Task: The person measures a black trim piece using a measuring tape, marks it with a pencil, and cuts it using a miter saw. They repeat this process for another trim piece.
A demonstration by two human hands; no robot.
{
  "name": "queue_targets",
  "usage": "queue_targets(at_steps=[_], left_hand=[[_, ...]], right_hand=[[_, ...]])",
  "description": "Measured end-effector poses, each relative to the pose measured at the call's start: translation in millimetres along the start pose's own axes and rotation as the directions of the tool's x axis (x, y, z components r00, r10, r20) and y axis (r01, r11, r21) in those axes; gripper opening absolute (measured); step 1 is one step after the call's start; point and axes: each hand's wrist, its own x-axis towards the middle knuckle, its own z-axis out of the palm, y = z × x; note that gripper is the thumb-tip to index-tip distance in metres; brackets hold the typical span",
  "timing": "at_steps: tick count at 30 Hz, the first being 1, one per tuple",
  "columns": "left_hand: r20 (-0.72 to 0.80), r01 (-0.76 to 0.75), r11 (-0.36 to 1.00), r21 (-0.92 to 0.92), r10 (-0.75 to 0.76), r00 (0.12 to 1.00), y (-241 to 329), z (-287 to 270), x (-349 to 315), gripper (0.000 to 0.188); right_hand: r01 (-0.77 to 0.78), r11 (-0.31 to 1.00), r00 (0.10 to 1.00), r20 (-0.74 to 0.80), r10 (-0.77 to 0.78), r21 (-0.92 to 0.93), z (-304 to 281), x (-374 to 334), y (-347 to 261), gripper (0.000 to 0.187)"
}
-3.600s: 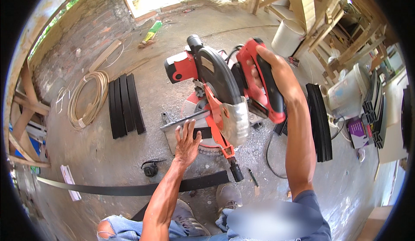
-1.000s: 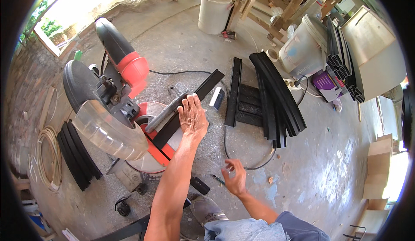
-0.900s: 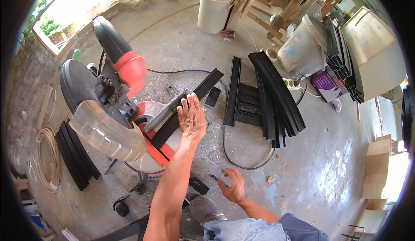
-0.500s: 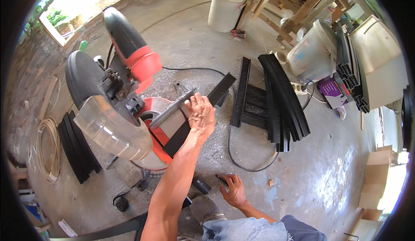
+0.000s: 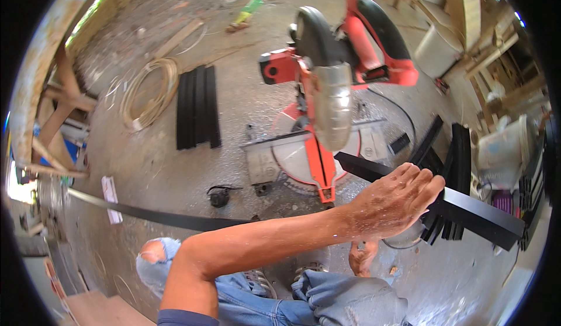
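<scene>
My left hand (image 5: 394, 203) grips a black rectangular profile bar (image 5: 482, 212), fingers wrapped over it, with the forearm stretched across my body to the right. The bar slants above the floor, its far end near the front right of a red and black miter saw (image 5: 320, 162). The saw's head is raised, with a clear guard (image 5: 333, 110) over its blade. Below the left wrist, close to my knee, my right hand (image 5: 362, 259) is partly hidden behind the left forearm. Its fingers are blurred, and whether it holds anything does not show.
Black profiles (image 5: 198, 107) lie left of the saw beside a cable coil (image 5: 149, 92); more black profiles (image 5: 459, 151) lie to its right. A long dark strip (image 5: 158, 215) crosses the floor before me. A small black strapped object (image 5: 219, 197) and a white bucket (image 5: 508, 151) stand around.
My left hand has lifted the black bar off the saw's base and swung it to the right. The view has turned left. My right hand, earlier around a small dark object, is now less visible.
</scene>
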Motion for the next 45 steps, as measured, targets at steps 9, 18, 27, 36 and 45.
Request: queue_targets(at_steps=[9, 18, 27, 36, 45], left_hand=[[-0.206, 0.524, 0.848, -0.080, -0.528, 0.824, 34.8, -205.0, -62.2, 0.054], [-0.884, 0.710, 0.694, 0.120, -0.251, 0.395, 13.5, -320.6, -133.4, 0.031], [-0.972, 0.646, 0.763, 0.000, -0.152, 0.180, -12.7, -364.8, -157.5, 0.029], [-0.940, 0.581, 0.787, -0.208, -0.326, 0.105, -9.5, -382.7, -178.0, 0.019], [-0.681, 0.537, 0.592, -0.601, -0.731, 0.044, -32.6, -363.4, -179.5, 0.024]], right_hand=[[0.052, 0.928, 0.959, 0.241, -0.150, 0.370, -62.2, 95.3, -105.6, 0.008], [0.532, 0.703, -0.052, 0.847, -0.529, 0.472, -21.4, 208.1, -271.4, 0.024], [0.940, 0.163, -0.198, 0.866, -0.460, 0.301, 246.4, 123.8, -295.2, 0.058], [0.934, 0.196, -0.110, 0.761, -0.639, 0.299, 291.5, 83.2, -275.7, 0.044], [0.024, 0.965, 0.491, 0.837, -0.241, 0.263, 130.2, 199.1, -335.4, 0.055]])
